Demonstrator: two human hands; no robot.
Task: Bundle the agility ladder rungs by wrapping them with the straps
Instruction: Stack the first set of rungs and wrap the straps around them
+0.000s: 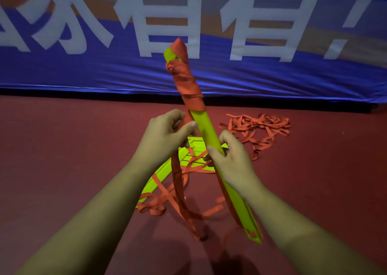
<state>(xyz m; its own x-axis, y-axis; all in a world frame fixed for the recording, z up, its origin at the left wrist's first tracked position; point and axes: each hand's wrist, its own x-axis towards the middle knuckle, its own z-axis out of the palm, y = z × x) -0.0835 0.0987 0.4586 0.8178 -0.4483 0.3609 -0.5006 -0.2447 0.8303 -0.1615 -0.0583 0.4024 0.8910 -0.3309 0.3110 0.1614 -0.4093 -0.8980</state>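
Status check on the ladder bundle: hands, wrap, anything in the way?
Left hand pinches strap; right hand grips rung bundle. Top end wrapped, lower part bare. Loose straps piled on floor, some across spare rungs.

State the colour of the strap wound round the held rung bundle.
Orange-red strap, over yellow-green rungs; the head view shows it best.

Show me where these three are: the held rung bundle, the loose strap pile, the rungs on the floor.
held rung bundle (pixel 187 81): head view, on its strap-wrapped upper part.
loose strap pile (pixel 254 126): head view, on the tangled middle.
rungs on the floor (pixel 163 170): head view, on a bare green face.
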